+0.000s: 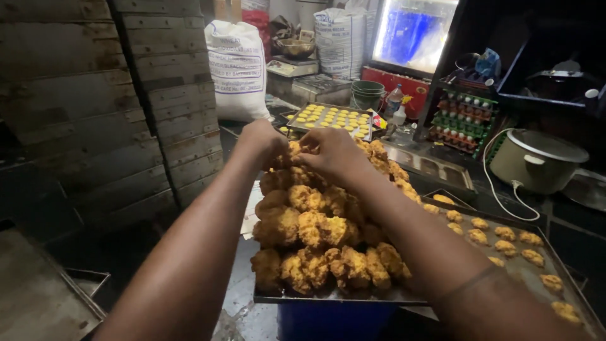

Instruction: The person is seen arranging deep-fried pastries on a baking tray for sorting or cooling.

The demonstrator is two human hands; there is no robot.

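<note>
Fried pieces: golden, craggy fried pieces (315,230) heaped on a dark metal tray (328,295) that rests on a blue container (331,321).
Packages: white printed sack (237,69) stands upright behind, against stacked wooden boards (95,107); a second white sack (341,41) further back; crate of capped bottles (464,120) at right.
Heap axis: runs lengthwise away from the person.
Left hand: left hand (262,144) curled over the heap's far end, touching pieces; its exact grip is unclear.
Right hand: right hand (334,155) beside it, fingers pinched on a piece.
Neighbouring tray: flat baking tray (524,268) of spaced small pieces at right.
</note>
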